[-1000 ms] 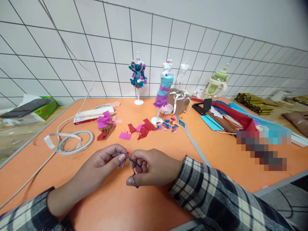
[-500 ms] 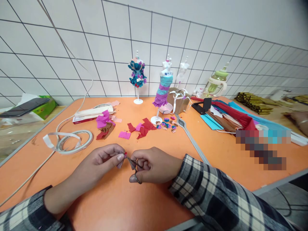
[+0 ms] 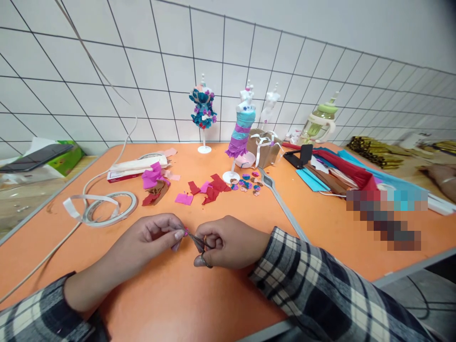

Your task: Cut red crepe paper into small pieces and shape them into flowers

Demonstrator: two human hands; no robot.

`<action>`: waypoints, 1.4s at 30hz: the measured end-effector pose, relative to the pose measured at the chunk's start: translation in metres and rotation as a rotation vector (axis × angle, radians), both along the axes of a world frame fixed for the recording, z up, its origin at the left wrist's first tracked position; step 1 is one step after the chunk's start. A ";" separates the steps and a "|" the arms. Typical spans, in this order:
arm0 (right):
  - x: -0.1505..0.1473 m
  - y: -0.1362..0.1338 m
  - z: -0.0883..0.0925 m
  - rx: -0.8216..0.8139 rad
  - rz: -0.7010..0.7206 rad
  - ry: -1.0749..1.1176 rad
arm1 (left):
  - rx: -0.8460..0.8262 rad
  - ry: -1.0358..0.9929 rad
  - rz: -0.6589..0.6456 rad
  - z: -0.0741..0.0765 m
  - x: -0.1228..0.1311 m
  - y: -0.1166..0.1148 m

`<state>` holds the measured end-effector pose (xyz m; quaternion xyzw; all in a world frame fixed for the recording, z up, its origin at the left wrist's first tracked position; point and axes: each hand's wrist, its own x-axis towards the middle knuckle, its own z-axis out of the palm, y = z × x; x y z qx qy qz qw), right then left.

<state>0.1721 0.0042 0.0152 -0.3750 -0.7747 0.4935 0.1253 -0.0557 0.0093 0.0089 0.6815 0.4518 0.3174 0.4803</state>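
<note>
My left hand (image 3: 156,237) pinches a tiny piece of pink-red paper (image 3: 185,232) between thumb and fingertips. My right hand (image 3: 223,242) is closed on small dark scissors (image 3: 199,242), thumb and fingers in the handle loops, with the blades reaching to the paper. Beyond my hands lie red paper scraps (image 3: 213,194) and a pink paper square (image 3: 184,198). Several small multicoloured cut pieces (image 3: 245,183) lie by the base of a mini mannequin (image 3: 243,123) wrapped in blue and purple paper.
Rolls of tape (image 3: 130,209) and a crumpled magenta paper (image 3: 153,175) are on the left. Another dressed mannequin (image 3: 204,109) stands at the back, near a brown paper bag (image 3: 269,149). Folded coloured paper (image 3: 313,180) and a green-lidded bottle (image 3: 320,123) are on the right.
The scissors' blades have closed together at the paper, and my right thumb has moved slightly up toward my fingers. My left hand keeps its pinch.
</note>
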 end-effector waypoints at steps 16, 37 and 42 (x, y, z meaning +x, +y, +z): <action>-0.004 0.005 -0.009 0.166 -0.331 0.177 | -0.044 0.091 0.118 -0.011 -0.003 0.005; -0.012 0.004 -0.017 0.382 -0.383 0.332 | -0.103 -0.103 -0.061 -0.013 0.001 0.000; -0.012 0.010 -0.017 0.141 -0.522 0.544 | -0.126 -0.155 -0.003 -0.017 -0.002 0.001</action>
